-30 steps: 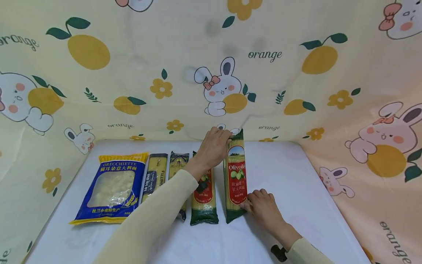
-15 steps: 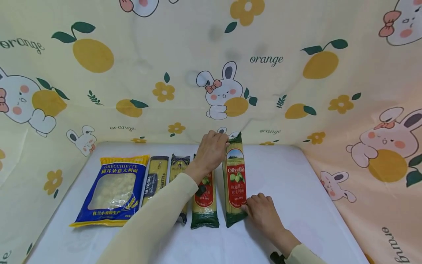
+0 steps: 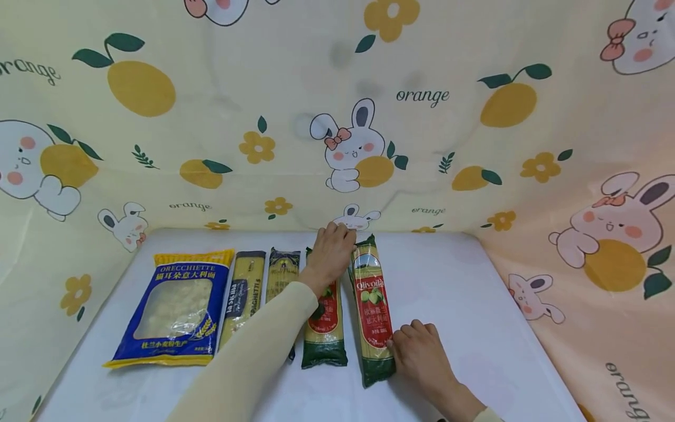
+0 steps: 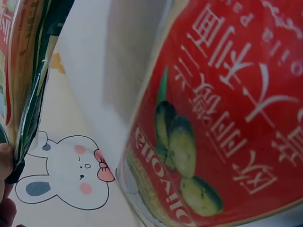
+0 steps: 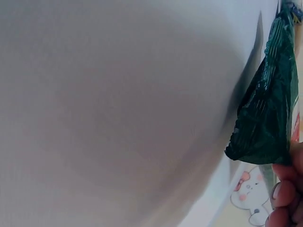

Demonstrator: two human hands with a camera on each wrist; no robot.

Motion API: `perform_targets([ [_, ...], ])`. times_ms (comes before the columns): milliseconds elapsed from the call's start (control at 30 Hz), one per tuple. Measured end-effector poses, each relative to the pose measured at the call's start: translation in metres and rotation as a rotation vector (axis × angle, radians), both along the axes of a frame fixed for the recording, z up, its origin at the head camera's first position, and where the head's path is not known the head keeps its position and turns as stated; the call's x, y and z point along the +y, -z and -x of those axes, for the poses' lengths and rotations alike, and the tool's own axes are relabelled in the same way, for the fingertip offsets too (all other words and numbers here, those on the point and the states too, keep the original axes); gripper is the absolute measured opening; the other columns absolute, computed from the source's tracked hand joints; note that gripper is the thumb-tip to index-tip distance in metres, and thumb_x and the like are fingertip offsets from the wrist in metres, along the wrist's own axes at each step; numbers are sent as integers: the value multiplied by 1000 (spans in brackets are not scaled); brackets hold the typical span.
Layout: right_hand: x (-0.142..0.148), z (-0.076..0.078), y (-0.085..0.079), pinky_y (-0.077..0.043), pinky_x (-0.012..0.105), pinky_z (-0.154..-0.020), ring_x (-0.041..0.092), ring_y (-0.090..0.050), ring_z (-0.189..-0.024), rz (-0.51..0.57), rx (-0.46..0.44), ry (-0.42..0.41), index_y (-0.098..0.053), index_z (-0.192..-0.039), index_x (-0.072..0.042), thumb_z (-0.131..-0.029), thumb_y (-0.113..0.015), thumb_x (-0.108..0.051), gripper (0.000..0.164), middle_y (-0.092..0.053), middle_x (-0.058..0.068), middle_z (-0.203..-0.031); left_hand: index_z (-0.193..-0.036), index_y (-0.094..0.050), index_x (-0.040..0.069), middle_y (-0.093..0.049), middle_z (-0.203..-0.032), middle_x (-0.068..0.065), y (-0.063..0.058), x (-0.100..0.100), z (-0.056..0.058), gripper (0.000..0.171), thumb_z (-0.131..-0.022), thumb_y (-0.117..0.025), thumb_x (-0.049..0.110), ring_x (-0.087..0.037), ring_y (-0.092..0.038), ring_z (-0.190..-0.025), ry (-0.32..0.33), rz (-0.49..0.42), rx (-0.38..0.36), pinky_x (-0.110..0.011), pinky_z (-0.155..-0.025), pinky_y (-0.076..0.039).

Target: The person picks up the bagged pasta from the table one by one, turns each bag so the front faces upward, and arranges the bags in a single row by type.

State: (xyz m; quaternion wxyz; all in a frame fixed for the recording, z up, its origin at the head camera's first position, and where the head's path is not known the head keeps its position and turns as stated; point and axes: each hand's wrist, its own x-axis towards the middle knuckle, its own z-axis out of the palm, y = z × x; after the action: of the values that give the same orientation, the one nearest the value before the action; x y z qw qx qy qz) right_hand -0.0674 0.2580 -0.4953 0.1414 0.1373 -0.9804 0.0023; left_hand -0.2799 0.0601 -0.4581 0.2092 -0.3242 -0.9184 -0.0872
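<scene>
A pack of Olivoilà spaghetti, red label and green ends, stands right of the other pasta packs, its top leaning slightly left. At its upper end my left hand pinches the green tip; the left wrist view shows finger and thumb on that end. My right hand grips the lower right edge, and its fingers meet the dark green bottom end in the right wrist view. A second Olivoilà pack lies just left, partly hidden by my left forearm.
Farther left lie a dark-topped spaghetti pack, a La Sicilia spaghetti pack and a blue and yellow orecchiette bag. All rest on a white table, with a printed bunny curtain behind.
The right-hand Olivoilà pack has come down and toward me, its top shifting left and its bottom end nearer the front. Both hands have moved with it.
</scene>
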Motion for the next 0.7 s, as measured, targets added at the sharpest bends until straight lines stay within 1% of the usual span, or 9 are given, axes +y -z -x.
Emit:
perform_targets([
  [167,-4,0,4,-42,38,-77,14,-46,-76,18,9,8,-63,-74,-18,-93,-78,-26,26,-55,-7,-70,-130,-64,7,-66,-122,-9,6,2,6,28,-111,-55,25,-28,-55,-116,1,85,-32,-42,-90,-47],
  [300,-6,1,5,-41,37,-76,14,-46,-75,23,30,4,-62,-74,-17,-94,-77,-26,26,-54,-7,-70,-131,-64,7,-65,-125,-8,7,2,13,28,-111,-55,25,-28,-53,-117,-3,112,-76,-42,-92,-46],
  [400,-6,1,6,-40,38,-75,15,-46,-74,15,52,12,-60,-72,-17,-94,-76,-26,29,-53,-6,-69,-127,-66,10,-66,-125,-7,6,3,18,26,-111,-55,28,-28,-53,-117,8,107,-99,-43,-92,-46],
  [500,-5,1,7,-40,39,-75,17,-46,-74,13,71,18,-59,-72,-16,-94,-76,-27,30,-52,-5,-69,-124,-67,12,-66,-125,-6,5,3,21,26,-111,-55,31,-27,-53,-117,26,116,-99,-43,-93,-46],
  [700,-8,1,9,-40,39,-75,19,-47,-75,8,86,9,-57,-73,-16,-96,-74,-29,32,-52,-4,-69,-119,-65,10,-64,-116,-6,8,5,23,23,-112,-54,28,-26,-50,-106,53,153,-47,-40,-89,-43],
])
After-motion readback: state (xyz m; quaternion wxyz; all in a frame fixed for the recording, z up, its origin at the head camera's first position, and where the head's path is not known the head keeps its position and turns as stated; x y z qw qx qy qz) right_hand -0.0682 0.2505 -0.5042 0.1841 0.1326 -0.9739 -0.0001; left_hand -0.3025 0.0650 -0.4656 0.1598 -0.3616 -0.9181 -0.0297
